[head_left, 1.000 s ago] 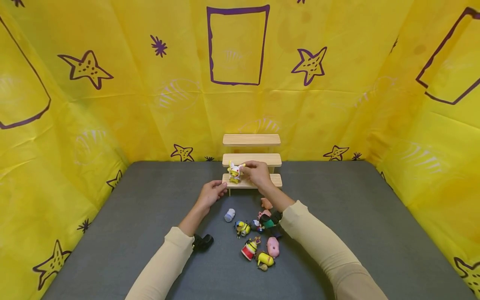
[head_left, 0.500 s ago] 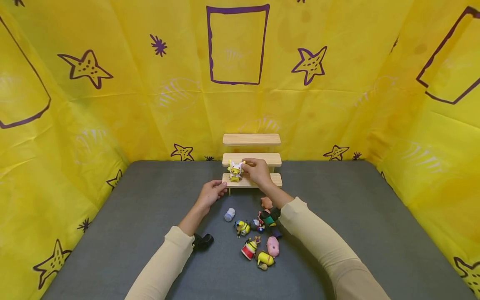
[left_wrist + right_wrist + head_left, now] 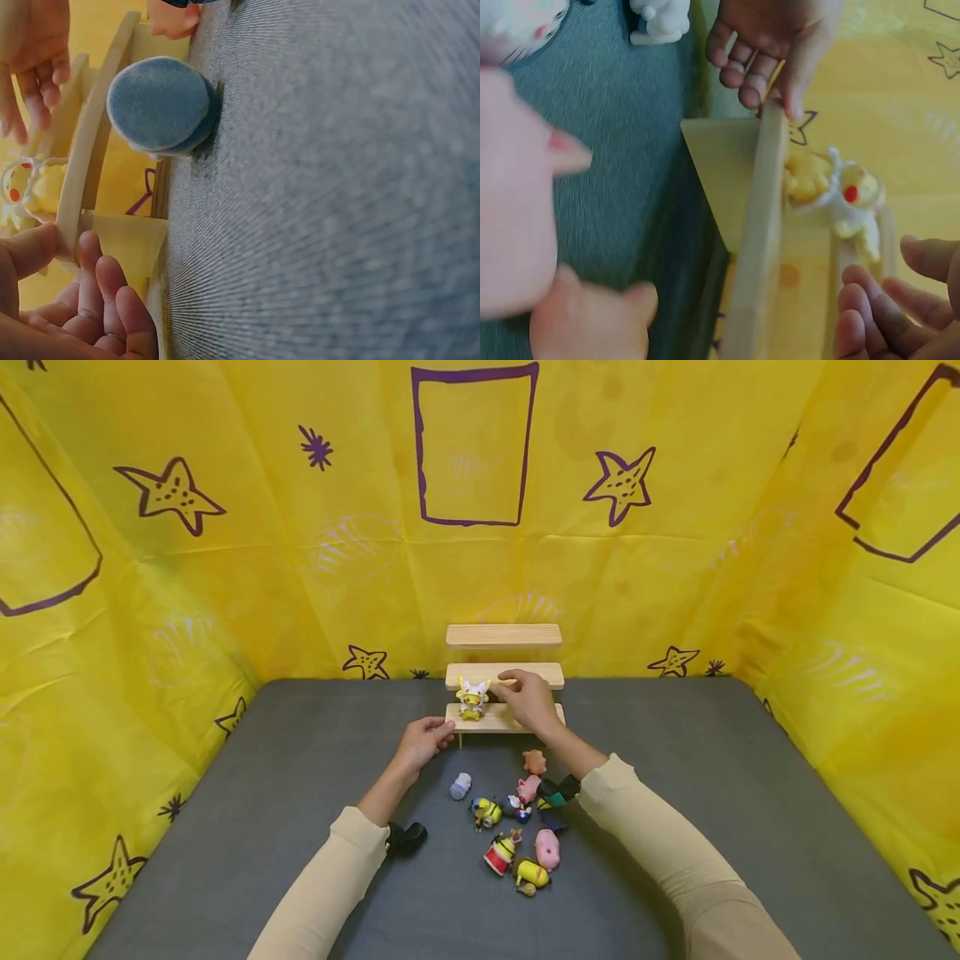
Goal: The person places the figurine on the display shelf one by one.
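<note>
A yellow Pikachu figurine in a white hooded outfit (image 3: 472, 700) stands upright at the left of the lowest step of a three-tier wooden display shelf (image 3: 504, 720). My left hand (image 3: 422, 745) pinches that step's left end; in the left wrist view the thumb (image 3: 34, 251) lies over the board and a finger is under it. Just right of the figurine is my right hand (image 3: 531, 703), its fingers loosely spread. A gap shows between this hand (image 3: 907, 322) and the figurine (image 3: 810, 176) in the right wrist view, and nothing is held.
Several toy figures lie on the grey cloth before the shelf: a white-and-blue one (image 3: 461, 786), an orange one (image 3: 535, 762), a pink pig (image 3: 547, 849), a red-robed Minion (image 3: 501, 853) and a yellow one (image 3: 531, 873). A yellow patterned curtain (image 3: 480, 577) hangs behind.
My right hand has let go of the Pikachu figurine and moved slightly right, away from it. The figurine now stands upright on the step. My left hand keeps its hold on the shelf.
</note>
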`<act>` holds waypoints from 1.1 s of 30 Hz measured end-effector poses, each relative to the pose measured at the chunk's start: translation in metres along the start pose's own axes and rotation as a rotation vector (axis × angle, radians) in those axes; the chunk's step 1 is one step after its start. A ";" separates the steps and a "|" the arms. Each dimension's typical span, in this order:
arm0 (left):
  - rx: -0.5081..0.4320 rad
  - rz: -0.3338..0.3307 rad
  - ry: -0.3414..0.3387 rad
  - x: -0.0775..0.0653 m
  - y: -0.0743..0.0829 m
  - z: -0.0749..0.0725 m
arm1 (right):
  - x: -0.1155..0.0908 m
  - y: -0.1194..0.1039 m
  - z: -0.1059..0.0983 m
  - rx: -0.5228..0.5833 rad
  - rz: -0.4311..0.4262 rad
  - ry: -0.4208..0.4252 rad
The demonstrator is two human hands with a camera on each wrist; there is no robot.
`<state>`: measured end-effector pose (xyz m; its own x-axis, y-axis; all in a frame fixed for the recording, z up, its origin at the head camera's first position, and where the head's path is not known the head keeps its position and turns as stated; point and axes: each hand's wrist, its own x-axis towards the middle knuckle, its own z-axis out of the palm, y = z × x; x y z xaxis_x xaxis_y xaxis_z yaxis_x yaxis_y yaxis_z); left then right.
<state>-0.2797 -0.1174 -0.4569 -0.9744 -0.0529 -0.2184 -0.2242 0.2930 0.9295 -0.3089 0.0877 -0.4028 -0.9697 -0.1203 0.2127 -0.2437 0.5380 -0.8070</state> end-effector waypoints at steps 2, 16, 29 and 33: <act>0.002 -0.005 0.010 0.000 0.001 0.000 | -0.004 0.000 -0.009 -0.027 -0.029 -0.005; -0.011 -0.024 0.015 0.001 0.003 -0.001 | -0.042 0.006 -0.059 -0.189 -0.135 -0.189; -0.004 -0.018 -0.001 0.002 0.003 -0.004 | -0.082 0.025 -0.062 -0.333 -0.156 -0.471; -0.007 -0.020 -0.004 0.003 0.002 -0.004 | -0.095 0.024 -0.056 -0.424 -0.088 -0.473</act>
<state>-0.2828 -0.1202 -0.4541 -0.9698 -0.0550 -0.2376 -0.2433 0.2855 0.9270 -0.2215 0.1587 -0.4113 -0.8728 -0.4822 -0.0763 -0.3885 0.7807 -0.4894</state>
